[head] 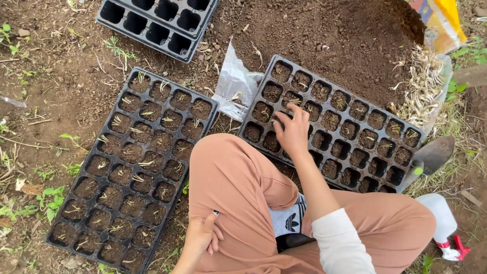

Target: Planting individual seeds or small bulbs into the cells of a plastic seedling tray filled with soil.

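- Right hand [293,133] reaches into the right tray [355,109], fingers bunched over a cell; what they pinch is hidden.
- Left hand [200,238] rests loosely curled on the knee [228,172].
- Left tray [133,167] lies apart, filled.
- Spray bottle [446,228] is partly cut off.

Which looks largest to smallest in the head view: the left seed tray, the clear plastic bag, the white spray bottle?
1. Left seed tray, clearly the largest.
2. Clear plastic bag and white spray bottle: they look alike in size, and the bottle is nearer the camera, so I cannot rank them.
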